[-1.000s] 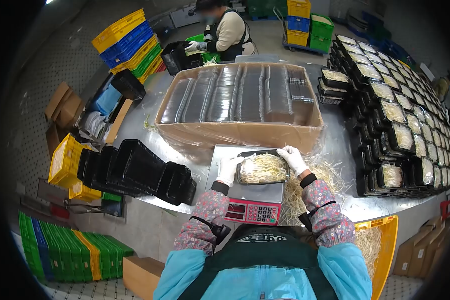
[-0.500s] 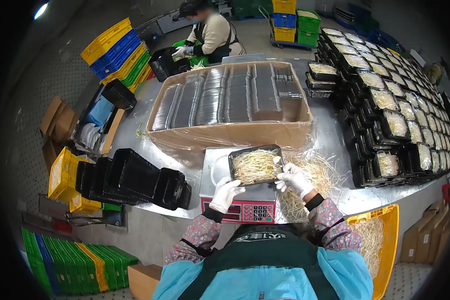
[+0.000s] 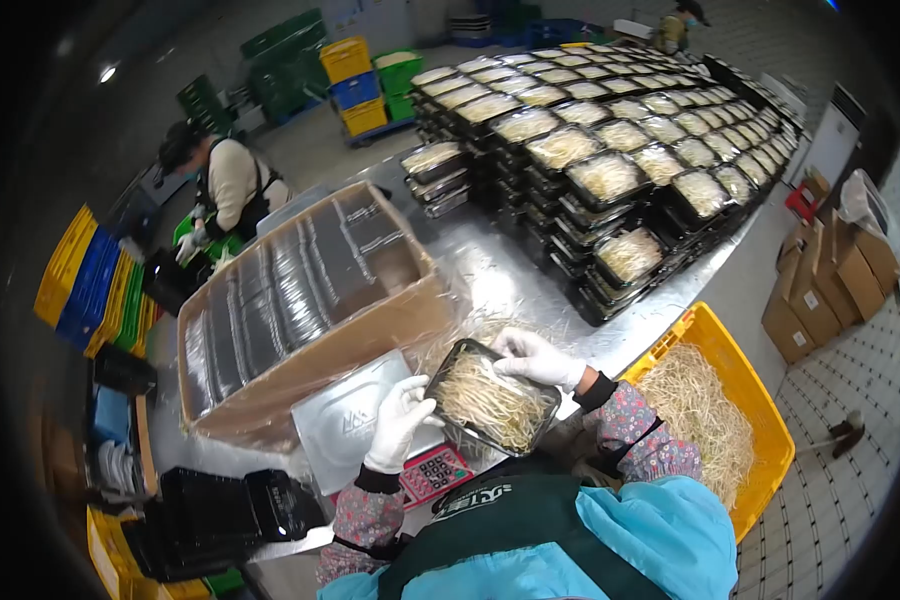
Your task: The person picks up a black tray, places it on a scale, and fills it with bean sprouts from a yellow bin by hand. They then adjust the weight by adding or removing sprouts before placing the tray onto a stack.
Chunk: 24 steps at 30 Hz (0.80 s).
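Note:
Both my hands wear white gloves and hold a black plastic tray filled with bean sprouts [image 3: 492,402]. My left hand [image 3: 398,425] is closed on the tray's left side, fingertips at the rim. At the upper right rim, my right hand [image 3: 538,358] is closed on the tray, its fingers partly over the sprouts. The tray is tilted and held just right of the scale [image 3: 345,420], whose metal plate shows beside my left hand. Below that hand is the scale's red keypad [image 3: 436,474]. Loose sprouts [image 3: 505,325] lie on the metal table behind the tray.
A cardboard box [image 3: 330,345] of stacked black trays stands behind the scale. Stacks of wrapped sprout trays [image 3: 610,180] fill the table's far right. A yellow crate of sprouts [image 3: 770,440] stands at my right. Black trays [image 3: 220,510] lie at left. A co-worker [image 3: 232,185] stands at far left.
My hands have lifted the sprout tray off the scale and moved it to the right, leaving the scale plate bare. My view has turned right, bringing more of the yellow crate into sight.

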Tool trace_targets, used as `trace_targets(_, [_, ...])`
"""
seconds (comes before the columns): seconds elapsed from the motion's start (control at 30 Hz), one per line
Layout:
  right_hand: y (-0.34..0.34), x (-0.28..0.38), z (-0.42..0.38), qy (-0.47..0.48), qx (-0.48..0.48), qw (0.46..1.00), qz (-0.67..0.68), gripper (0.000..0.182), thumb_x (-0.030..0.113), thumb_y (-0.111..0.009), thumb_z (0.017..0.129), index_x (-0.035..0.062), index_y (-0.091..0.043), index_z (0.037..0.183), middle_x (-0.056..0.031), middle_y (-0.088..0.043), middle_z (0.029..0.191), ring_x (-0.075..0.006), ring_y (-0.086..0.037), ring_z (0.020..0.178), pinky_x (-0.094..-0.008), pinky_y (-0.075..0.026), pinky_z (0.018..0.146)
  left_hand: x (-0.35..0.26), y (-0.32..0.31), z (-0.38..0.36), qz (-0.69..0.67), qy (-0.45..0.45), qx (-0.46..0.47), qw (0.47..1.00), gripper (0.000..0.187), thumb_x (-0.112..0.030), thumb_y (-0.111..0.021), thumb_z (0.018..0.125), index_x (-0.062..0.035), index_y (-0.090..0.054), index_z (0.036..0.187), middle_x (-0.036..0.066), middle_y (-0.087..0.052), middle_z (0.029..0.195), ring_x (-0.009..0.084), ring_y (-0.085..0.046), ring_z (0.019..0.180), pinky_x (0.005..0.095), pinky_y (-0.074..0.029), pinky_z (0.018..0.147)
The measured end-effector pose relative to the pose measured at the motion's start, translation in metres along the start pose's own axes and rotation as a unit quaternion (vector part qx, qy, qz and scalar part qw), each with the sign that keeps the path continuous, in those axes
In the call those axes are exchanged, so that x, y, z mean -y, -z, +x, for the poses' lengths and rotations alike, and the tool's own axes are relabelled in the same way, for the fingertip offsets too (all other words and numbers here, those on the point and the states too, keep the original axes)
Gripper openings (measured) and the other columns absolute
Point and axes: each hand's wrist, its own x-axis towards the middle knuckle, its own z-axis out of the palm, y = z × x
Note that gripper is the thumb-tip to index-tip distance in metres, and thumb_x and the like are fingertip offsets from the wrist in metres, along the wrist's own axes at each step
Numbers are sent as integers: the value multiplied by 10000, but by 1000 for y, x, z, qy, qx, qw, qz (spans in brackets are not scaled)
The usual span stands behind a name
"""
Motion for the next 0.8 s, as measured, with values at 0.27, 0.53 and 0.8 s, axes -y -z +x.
trace_targets(0.27, [207,-39,-43,208,-679,702,54,288,83,-740,846,42,-551,1059,-25,-581,850,-98,-549,727,-245,-473,643,-14,3,15,73,-63,-90,991,408,-99,-596,983,21,-507,1363,147,-611,1265,218,-640,1094,319,-544,895])
trace_targets(0.53, [279,-44,-41,29,-690,706,160,307,227,-732,872,115,-527,673,-6,-473,568,-143,-476,441,-357,-489,409,17,94,17,292,-158,-314,890,468,-131,-604,976,21,-481,1402,164,-526,1402,271,-487,1319,377,-380,1105])
trace_targets(0.8, [255,-132,-107,3,-599,766,232,716,531,-553,960,111,-360,1507,-154,-432,1472,-283,-460,1295,-431,-336,1098,35,173,-44,735,57,-412,536,832,-498,-590,899,-15,-309,1516,264,-272,1562,446,-216,1444,599,-193,1148])
